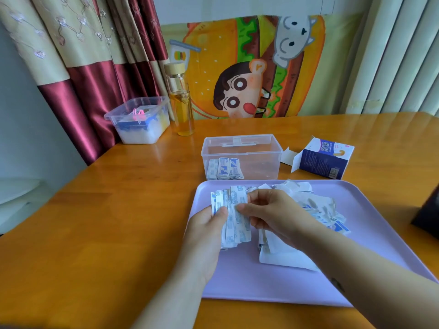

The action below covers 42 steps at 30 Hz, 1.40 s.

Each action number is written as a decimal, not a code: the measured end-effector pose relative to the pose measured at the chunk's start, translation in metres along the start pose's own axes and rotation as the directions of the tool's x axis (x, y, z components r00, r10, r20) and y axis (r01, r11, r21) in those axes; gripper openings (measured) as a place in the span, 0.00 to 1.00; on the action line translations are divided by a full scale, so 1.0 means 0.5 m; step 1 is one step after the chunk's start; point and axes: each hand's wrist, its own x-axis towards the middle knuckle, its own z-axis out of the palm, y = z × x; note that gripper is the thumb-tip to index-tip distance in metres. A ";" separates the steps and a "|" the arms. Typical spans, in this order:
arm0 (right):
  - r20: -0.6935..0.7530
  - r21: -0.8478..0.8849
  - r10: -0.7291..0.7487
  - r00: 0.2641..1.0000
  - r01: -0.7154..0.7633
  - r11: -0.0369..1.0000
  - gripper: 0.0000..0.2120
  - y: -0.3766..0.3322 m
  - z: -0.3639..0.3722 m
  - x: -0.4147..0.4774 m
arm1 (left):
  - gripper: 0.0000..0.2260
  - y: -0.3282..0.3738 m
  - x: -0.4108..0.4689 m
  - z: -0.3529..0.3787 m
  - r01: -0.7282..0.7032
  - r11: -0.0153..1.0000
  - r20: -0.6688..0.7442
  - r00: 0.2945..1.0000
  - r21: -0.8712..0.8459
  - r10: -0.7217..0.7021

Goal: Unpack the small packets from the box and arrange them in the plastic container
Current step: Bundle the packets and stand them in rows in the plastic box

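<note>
Two hands work over one lilac tray (237, 283) on the counter (107, 233). The left hand (206, 229) has its grip clamped on a fanned bundle of packets (240, 230), and the right hand (273, 210) pinches the same bundle. A loose heap of packets (320, 210) lies on the tray, partly hidden by the right arm. Beyond stands one clear container (261, 160) with at least three packets (224, 168) upright in its left corner. One opened box (325, 157) lies to its right. Farther left stand one bottle (181, 100) and a second tub (140, 122).
</note>
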 end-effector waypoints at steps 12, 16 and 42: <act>-0.072 -0.011 -0.024 0.997 0.023 1.000 0.13 0.006 -0.004 -0.013 | 0.12 -0.010 0.004 0.017 -0.059 0.998 -0.065 0.996 -0.035 0.057; -0.046 -0.002 -0.041 0.998 0.041 0.999 0.07 0.002 0.005 -0.019 | 0.08 -0.012 0.009 0.021 -0.073 0.995 -0.103 0.993 -0.071 0.066; -0.017 0.205 -0.038 0.999 0.040 0.978 0.04 -0.009 -0.022 -0.022 | 0.13 0.043 0.016 0.011 0.003 0.972 0.254 0.965 0.234 -0.065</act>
